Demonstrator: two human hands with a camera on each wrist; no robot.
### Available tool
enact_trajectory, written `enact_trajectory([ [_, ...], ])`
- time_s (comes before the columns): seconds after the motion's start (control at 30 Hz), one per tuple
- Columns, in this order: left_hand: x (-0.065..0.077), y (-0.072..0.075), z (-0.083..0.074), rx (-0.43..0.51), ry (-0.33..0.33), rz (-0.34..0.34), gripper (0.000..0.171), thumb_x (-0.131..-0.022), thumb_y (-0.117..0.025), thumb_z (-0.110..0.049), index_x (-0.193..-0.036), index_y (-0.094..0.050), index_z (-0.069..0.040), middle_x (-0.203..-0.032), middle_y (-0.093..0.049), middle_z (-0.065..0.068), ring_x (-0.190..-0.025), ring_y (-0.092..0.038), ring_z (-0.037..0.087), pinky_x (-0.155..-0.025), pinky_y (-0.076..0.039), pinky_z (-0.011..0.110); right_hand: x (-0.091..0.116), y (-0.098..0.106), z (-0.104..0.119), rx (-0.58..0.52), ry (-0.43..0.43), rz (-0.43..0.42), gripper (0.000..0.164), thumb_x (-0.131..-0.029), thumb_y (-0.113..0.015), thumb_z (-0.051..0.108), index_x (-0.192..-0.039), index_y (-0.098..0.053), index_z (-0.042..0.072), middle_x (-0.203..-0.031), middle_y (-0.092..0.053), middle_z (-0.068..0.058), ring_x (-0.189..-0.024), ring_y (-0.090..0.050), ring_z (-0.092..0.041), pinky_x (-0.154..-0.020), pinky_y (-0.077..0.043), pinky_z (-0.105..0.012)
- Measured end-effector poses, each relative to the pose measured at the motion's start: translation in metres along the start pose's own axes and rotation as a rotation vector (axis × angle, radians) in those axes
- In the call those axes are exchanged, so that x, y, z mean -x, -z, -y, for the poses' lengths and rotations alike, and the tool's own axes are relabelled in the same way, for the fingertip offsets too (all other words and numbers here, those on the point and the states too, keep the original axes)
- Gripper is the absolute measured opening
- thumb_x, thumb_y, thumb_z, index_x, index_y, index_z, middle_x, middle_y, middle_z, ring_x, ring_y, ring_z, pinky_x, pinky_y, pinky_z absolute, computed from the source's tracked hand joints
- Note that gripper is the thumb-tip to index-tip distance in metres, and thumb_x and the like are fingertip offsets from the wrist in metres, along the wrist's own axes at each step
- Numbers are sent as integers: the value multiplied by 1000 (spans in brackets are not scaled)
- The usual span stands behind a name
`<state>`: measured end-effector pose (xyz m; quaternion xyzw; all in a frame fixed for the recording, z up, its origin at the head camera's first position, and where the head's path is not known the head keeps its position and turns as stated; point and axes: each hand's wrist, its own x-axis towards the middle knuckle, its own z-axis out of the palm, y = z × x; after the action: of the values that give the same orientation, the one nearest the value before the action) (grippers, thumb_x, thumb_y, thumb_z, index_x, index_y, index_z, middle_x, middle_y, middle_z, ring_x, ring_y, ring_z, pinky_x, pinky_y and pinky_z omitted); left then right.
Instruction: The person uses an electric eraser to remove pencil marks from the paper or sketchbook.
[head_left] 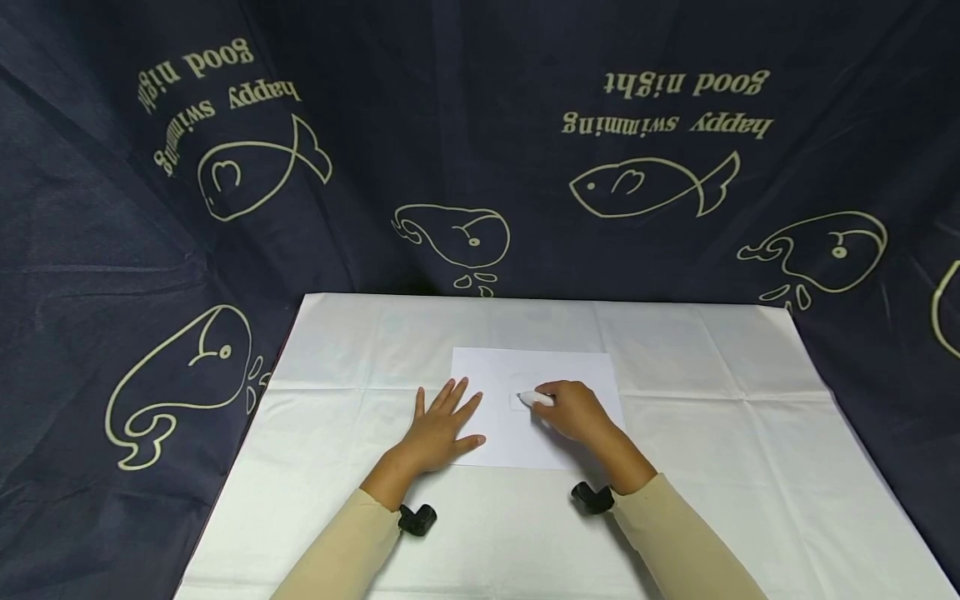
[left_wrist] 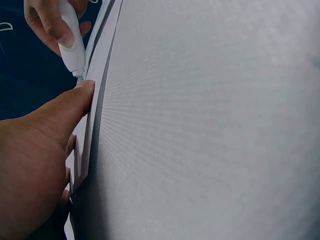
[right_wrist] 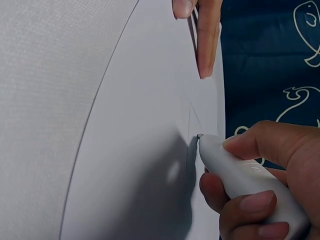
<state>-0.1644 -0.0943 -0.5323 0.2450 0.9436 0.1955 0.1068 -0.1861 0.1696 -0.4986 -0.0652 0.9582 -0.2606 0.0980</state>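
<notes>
A sheet of white paper (head_left: pixel 495 450) lies flat on the white-covered table. My left hand (head_left: pixel 438 433) rests on its left part, fingers spread and straight; in the left wrist view its thumb (left_wrist: pixel 75 107) lies along the paper's edge. My right hand (head_left: pixel 576 410) grips a thick white pen-shaped tool (head_left: pixel 536 398) with a small metal tip, thumb on top and fingers curled beneath it. In the right wrist view the tool (right_wrist: pixel 230 170) points toward the left hand, its tip right at the paper. Near that tip a faint small rectangular outline (head_left: pixel 516 402) shows on the sheet.
The white tablecloth (head_left: pixel 360 333) has fold creases and spreads around the paper on all sides. Behind the table hangs a dark blue cloth (head_left: pixel 450 125) printed with fish, whales and lettering. A black wrist camera (head_left: pixel 418 520) sits by the left sleeve, another black camera (head_left: pixel 592 497) by the right.
</notes>
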Motion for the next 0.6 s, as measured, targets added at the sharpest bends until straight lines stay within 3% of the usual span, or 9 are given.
enact_trajectory([
  [0.6,-1,-1,1,-2,7,10,72,-101,-54,-53,-160,-31,-20,-171,-12,9,-160,-7,32,-119,3,73,3,3,-6,1,-5,-19,34,-94,-70,26,-119,-74,5,-120,-73,-18,-118,-66,-40,-99,-52,-54],
])
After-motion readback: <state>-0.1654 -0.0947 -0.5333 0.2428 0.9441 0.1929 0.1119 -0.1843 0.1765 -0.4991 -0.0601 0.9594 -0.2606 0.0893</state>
